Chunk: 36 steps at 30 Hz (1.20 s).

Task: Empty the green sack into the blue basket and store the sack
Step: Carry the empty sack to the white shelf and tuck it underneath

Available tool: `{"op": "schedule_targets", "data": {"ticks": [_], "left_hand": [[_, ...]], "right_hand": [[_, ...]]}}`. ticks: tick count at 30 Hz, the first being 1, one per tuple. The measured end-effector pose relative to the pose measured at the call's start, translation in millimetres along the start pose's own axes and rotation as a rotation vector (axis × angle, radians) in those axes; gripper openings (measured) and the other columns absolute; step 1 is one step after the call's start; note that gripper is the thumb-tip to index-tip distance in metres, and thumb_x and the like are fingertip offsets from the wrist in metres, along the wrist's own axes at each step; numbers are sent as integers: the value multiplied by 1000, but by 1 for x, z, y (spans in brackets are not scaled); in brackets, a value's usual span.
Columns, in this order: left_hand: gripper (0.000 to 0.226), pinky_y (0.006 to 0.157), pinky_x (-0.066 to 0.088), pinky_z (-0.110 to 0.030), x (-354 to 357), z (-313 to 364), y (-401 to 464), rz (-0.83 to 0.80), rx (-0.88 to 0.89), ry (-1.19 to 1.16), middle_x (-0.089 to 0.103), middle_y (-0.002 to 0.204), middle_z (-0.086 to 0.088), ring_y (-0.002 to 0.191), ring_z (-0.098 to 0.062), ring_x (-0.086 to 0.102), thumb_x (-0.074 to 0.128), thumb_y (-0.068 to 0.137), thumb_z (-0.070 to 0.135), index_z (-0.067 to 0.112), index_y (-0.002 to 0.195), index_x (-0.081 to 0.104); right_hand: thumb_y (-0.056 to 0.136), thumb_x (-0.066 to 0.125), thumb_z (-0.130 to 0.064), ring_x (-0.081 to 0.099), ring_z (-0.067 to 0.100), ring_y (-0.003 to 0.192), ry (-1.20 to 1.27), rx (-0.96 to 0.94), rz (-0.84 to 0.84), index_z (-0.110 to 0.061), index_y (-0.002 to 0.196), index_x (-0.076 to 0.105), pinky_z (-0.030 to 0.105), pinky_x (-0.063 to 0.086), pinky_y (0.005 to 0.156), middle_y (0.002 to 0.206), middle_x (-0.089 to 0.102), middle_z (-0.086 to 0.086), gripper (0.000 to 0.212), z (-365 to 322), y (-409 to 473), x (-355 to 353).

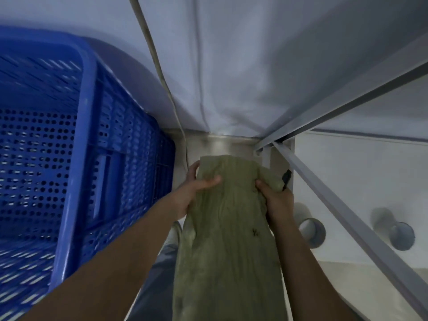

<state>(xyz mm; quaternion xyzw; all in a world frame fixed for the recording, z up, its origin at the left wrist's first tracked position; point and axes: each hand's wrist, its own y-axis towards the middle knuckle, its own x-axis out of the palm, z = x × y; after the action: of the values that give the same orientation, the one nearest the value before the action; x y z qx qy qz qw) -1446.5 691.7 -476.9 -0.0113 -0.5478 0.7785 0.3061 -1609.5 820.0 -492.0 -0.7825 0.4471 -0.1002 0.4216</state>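
Both hands grip the limp, flattened olive-green woven sack (228,228) near its far end, the left hand (187,193) pinching its left edge with the thumb on top and the right hand (276,198) closed on its right edge. The sack hangs slack and looks empty, between the tall perforated blue plastic basket (88,144) on the left and the grey metal frame (324,177) on the right. Storing it well probably means keeping both edges taut and folding evenly, clear of the thin cord (162,72) against the pale wall (254,66).

Setting: I judge a storeroom or utility space. Blue perforated crate (88,135) at nine o'clock, grey metal rack frame (335,107) at two, plain white walls (231,54) at twelve.
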Motion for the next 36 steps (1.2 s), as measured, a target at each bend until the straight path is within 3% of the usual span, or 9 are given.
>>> {"op": "schedule_targets", "data": {"ticks": [4,7,9,15,19,23,28,32,36], "left_hand": [[128,111,29,-38,11,-26,-2,317,156,498,20,154,-3,138,-24,27,87,60,30,33,149,-6],[76,99,41,-40,12,-58,3,745,592,1039,41,134,-11,120,-28,41,76,70,19,23,135,37],[31,83,51,-34,14,-78,11,538,679,1161,58,110,-5,96,-22,57,66,79,18,20,108,58],[31,86,46,-32,17,-82,61,271,95,-41,64,102,-2,93,-14,59,42,95,44,22,94,65],[78,83,55,-47,3,-79,95,105,130,-574,55,130,-8,106,-21,60,73,67,54,18,130,46],[126,79,59,-44,0,-82,111,-146,117,-612,49,143,-10,119,-30,54,91,34,52,18,142,36],[96,81,59,-42,2,-98,123,-334,144,-570,72,112,-5,103,-23,68,89,30,56,18,114,62],[75,84,54,-44,-7,-103,147,-276,190,-670,75,103,-5,94,-24,71,94,27,43,20,96,77],[73,89,49,-45,-16,-84,178,-113,122,-676,65,121,-11,109,-32,60,78,53,47,18,118,64]], "right_hand": [[72,77,-25,67,16,91,-42,-101,187,-13,132,52,32,55,82,110,68,0,66,-4,21,14],[73,78,-26,62,15,103,23,-141,301,-14,134,48,26,49,89,117,61,-8,69,-13,33,26],[77,76,-19,58,10,100,112,-172,312,-16,141,41,22,46,90,112,58,-9,73,-20,40,33],[83,69,-14,64,23,105,378,-67,19,-17,111,63,36,52,92,122,65,8,28,-14,62,35],[82,64,-35,64,24,105,343,212,-230,-10,127,57,36,53,80,123,64,9,52,6,82,32],[89,54,-43,63,28,102,209,407,-287,-12,127,59,36,52,79,120,65,11,49,30,106,24],[86,59,-43,63,26,82,18,480,-251,-6,91,64,34,50,67,93,67,12,38,49,129,15],[87,44,-59,62,29,100,91,576,-409,-15,115,64,38,53,76,113,66,12,56,72,141,13],[83,48,-56,61,29,103,300,526,-436,-18,118,58,42,59,78,118,63,11,53,100,151,26]]}}
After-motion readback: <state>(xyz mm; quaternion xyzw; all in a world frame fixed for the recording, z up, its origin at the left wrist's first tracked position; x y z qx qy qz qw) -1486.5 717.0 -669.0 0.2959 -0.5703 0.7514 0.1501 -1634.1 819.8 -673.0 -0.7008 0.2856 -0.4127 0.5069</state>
